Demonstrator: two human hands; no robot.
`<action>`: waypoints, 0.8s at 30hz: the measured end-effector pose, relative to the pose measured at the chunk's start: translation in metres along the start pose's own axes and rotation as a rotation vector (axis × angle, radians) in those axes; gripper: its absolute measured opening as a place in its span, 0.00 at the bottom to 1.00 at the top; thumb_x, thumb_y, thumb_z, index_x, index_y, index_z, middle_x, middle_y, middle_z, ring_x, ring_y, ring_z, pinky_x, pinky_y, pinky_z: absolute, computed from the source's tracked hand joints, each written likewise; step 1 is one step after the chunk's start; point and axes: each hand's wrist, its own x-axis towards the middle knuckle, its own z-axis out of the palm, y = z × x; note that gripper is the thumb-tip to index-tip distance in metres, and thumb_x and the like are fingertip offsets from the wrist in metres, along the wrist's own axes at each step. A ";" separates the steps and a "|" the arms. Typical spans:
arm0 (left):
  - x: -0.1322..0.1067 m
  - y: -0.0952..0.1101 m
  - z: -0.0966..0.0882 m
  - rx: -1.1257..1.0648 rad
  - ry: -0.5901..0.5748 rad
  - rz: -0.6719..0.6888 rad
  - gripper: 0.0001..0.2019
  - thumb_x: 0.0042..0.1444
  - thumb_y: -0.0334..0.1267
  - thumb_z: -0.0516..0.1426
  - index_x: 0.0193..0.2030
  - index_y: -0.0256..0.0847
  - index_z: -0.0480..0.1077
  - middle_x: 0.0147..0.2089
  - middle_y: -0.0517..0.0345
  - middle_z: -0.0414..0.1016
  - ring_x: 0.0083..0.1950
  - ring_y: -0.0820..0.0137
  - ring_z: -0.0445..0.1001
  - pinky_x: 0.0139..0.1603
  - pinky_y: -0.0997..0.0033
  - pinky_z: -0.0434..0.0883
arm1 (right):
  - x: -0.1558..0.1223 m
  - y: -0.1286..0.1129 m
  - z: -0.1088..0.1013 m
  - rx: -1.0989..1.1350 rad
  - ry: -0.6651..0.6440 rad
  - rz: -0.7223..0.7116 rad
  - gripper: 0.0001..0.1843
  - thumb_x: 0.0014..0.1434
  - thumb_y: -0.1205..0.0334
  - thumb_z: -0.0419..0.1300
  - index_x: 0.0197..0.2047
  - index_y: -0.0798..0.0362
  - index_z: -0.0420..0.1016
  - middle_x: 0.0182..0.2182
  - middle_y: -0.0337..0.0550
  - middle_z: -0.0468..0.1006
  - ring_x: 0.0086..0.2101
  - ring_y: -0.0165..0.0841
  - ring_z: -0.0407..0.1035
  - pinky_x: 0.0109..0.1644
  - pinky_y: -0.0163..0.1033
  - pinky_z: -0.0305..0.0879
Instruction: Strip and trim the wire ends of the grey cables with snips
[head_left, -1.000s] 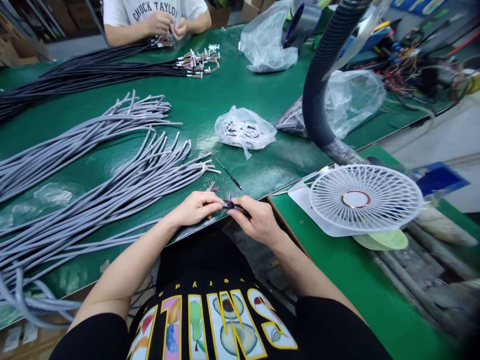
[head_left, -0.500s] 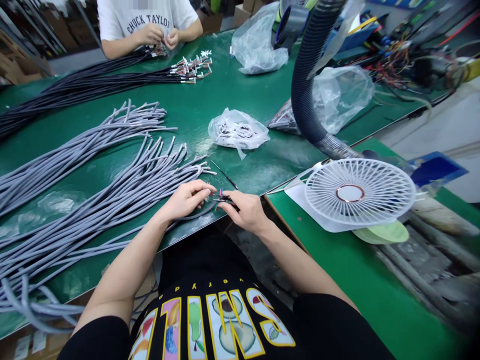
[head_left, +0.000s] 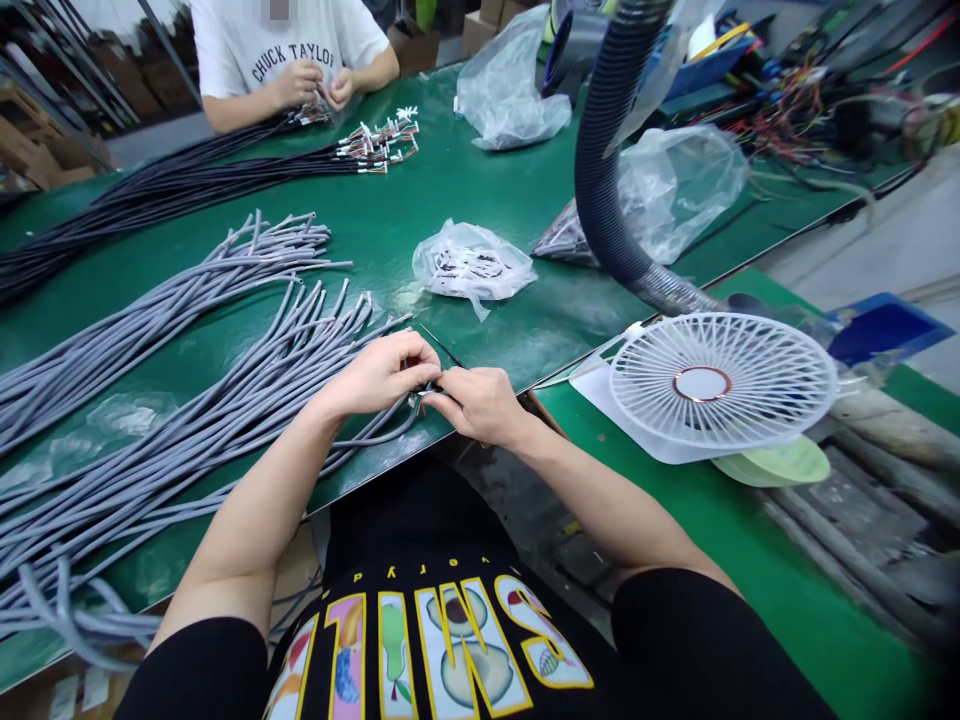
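Observation:
Close to the table's front edge, my left hand and my right hand meet at their fingertips. Thin coloured wires show just below the fingers, with a grey cable under my left hand. My right thumb and fingers are closed on these wires. A small dark part also shows there, too hidden to name. The left fingers are pinched, and what lies between them is covered. Beyond the fingertips a thin dark rod lies on the green table.
Bundles of grey cables spread to the left, with black cables behind them. A bag of small white parts lies ahead. On the right are a ribbed black hose and a white fan. A co-worker handles wires opposite.
My hands have drawn together until the fingertips touch. The left moved right and slightly up, covering more of the wires. The camera view has shifted a little.

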 end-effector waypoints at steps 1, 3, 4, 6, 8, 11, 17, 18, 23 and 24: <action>0.000 -0.001 0.000 -0.011 0.001 -0.018 0.08 0.57 0.36 0.55 0.29 0.36 0.70 0.30 0.58 0.71 0.32 0.74 0.68 0.35 0.73 0.65 | 0.001 0.001 0.001 0.006 -0.010 0.005 0.28 0.69 0.47 0.44 0.30 0.57 0.74 0.23 0.43 0.76 0.24 0.28 0.65 0.31 0.36 0.51; 0.002 -0.002 0.000 -0.037 0.001 -0.050 0.08 0.57 0.37 0.55 0.29 0.36 0.69 0.31 0.58 0.71 0.32 0.74 0.67 0.35 0.73 0.64 | 0.003 0.002 0.002 0.027 -0.036 0.019 0.28 0.69 0.47 0.44 0.31 0.56 0.74 0.24 0.44 0.76 0.24 0.28 0.65 0.31 0.36 0.51; 0.003 -0.004 0.001 -0.052 0.002 -0.067 0.09 0.57 0.38 0.55 0.29 0.36 0.69 0.30 0.58 0.70 0.32 0.74 0.67 0.34 0.73 0.64 | 0.003 0.002 0.002 0.041 -0.048 0.026 0.27 0.69 0.47 0.44 0.31 0.56 0.75 0.24 0.44 0.77 0.24 0.28 0.66 0.31 0.36 0.51; 0.005 -0.006 0.002 -0.086 0.004 -0.101 0.09 0.56 0.39 0.55 0.29 0.36 0.69 0.30 0.59 0.70 0.31 0.74 0.67 0.34 0.73 0.64 | 0.004 0.003 0.002 0.064 -0.068 0.045 0.26 0.68 0.47 0.45 0.32 0.55 0.75 0.25 0.44 0.78 0.25 0.28 0.67 0.31 0.37 0.51; 0.006 -0.010 0.003 -0.123 0.010 -0.135 0.09 0.56 0.40 0.55 0.30 0.36 0.69 0.29 0.59 0.70 0.30 0.74 0.66 0.33 0.73 0.64 | 0.006 0.003 0.002 0.087 -0.095 0.073 0.25 0.68 0.47 0.46 0.32 0.54 0.75 0.26 0.44 0.78 0.25 0.29 0.67 0.31 0.37 0.51; 0.006 -0.015 0.004 -0.185 0.006 -0.172 0.10 0.55 0.42 0.55 0.31 0.36 0.69 0.28 0.59 0.70 0.30 0.74 0.66 0.32 0.73 0.64 | 0.008 0.005 0.002 0.131 -0.132 0.122 0.23 0.68 0.49 0.47 0.31 0.53 0.75 0.26 0.43 0.79 0.25 0.29 0.68 0.31 0.37 0.52; 0.050 -0.028 -0.001 -0.326 0.224 -0.216 0.09 0.53 0.40 0.58 0.30 0.35 0.69 0.27 0.61 0.69 0.28 0.76 0.65 0.34 0.74 0.64 | 0.012 0.020 -0.002 0.195 -0.126 0.316 0.17 0.65 0.50 0.54 0.38 0.53 0.76 0.35 0.44 0.82 0.33 0.33 0.73 0.33 0.35 0.57; 0.066 -0.031 -0.003 -0.339 0.292 -0.216 0.09 0.53 0.39 0.58 0.29 0.34 0.69 0.26 0.61 0.69 0.28 0.77 0.64 0.34 0.74 0.64 | 0.012 0.023 -0.004 0.206 -0.101 0.358 0.16 0.64 0.50 0.54 0.40 0.53 0.76 0.36 0.45 0.82 0.34 0.34 0.74 0.34 0.35 0.58; 0.126 -0.039 -0.014 -0.184 0.469 -0.189 0.15 0.51 0.32 0.60 0.46 0.29 0.72 0.39 0.52 0.76 0.37 0.73 0.72 0.44 0.71 0.67 | 0.008 0.032 -0.012 0.291 0.025 0.477 0.17 0.60 0.49 0.59 0.43 0.53 0.76 0.36 0.44 0.81 0.34 0.35 0.73 0.37 0.36 0.61; 0.122 -0.038 -0.016 -0.131 0.477 -0.174 0.17 0.52 0.34 0.60 0.49 0.29 0.71 0.41 0.51 0.77 0.39 0.72 0.72 0.45 0.70 0.68 | 0.006 0.034 -0.015 0.321 0.053 0.504 0.17 0.59 0.49 0.60 0.42 0.53 0.77 0.34 0.43 0.81 0.32 0.34 0.72 0.36 0.35 0.61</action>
